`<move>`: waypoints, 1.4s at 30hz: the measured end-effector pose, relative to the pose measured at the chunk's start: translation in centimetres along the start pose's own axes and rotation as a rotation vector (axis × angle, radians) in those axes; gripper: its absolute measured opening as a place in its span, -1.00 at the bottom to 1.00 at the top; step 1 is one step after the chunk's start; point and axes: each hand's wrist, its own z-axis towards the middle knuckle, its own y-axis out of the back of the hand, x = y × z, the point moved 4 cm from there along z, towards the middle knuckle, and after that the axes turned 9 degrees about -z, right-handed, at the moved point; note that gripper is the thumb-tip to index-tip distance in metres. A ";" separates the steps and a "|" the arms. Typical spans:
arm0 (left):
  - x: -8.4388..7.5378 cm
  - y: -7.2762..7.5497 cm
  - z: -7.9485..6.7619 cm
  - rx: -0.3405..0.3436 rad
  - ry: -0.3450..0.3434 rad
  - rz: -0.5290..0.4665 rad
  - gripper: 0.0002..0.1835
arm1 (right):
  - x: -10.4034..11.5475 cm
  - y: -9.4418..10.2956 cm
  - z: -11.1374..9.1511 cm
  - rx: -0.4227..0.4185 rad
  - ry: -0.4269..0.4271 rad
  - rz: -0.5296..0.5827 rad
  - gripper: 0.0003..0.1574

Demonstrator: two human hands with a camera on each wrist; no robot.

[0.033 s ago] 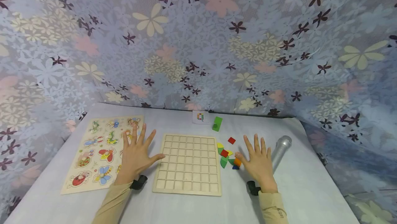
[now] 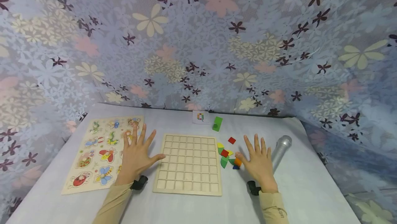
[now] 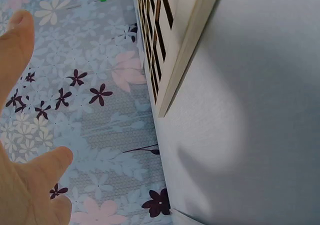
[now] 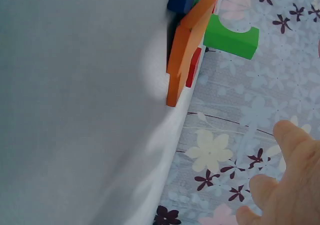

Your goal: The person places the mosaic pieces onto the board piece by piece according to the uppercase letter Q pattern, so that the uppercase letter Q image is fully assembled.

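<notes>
Fingers spread, my left hand [image 2: 135, 160] hovers between the insect picture puzzle board [image 2: 72, 169] and the wooden grid board [image 2: 187, 193]. Its thumb overlaps the grid board's left edge in the head view, and it holds nothing. On the other side, my right hand [image 2: 259, 164] is also spread and holds nothing. Its thumb points toward a small pile of coloured blocks, among them an orange block [image 2: 237, 162], a red block [image 2: 224, 153] and a dark blue block [image 2: 236, 167]. In the right wrist view the orange block [image 4: 185, 45] stands close by the pile.
A silver microphone [image 2: 281, 150] lies right of my right hand. Behind the grid board are a small white card [image 2: 198, 121] with a coloured pattern and a green notched block [image 2: 217, 124]. A separate red block [image 2: 231, 140] lies nearby. Flowered cloth [image 2: 198, 62] hangs behind the table.
</notes>
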 end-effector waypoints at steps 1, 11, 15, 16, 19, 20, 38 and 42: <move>0.0 0.0 0.0 0.000 -0.002 0.001 0.14 | 0.0 0.0 0.0 0.000 0.000 0.003 -0.01; -1.6 -2.1 -0.3 0.297 -0.083 -0.203 0.15 | 1.1 -0.3 0.4 0.091 -0.043 0.228 -0.11; -3.1 -3.7 -1.1 0.512 -0.106 -0.390 0.33 | 1.7 -1.5 1.0 0.187 -0.076 0.345 -0.26; -3.2 -3.9 -1.1 0.517 -0.109 -0.400 0.36 | 1.9 -1.8 1.2 0.189 -0.080 0.360 -0.29; -3.4 -4.4 -1.2 0.500 -0.093 -0.401 0.40 | 2.2 -2.4 2.2 0.167 -0.105 0.413 -0.31; -3.4 -4.5 -1.2 0.497 -0.090 -0.396 0.40 | 2.4 -2.5 2.5 0.160 -0.113 0.434 -0.31; -3.4 -5.2 -1.7 0.498 -0.094 -0.378 0.40 | 4.5 -2.4 4.3 0.104 -0.065 0.391 -0.59; -3.4 -5.1 -1.8 0.494 -0.104 -0.376 0.40 | 4.4 -2.4 4.2 0.121 -0.073 0.364 -0.58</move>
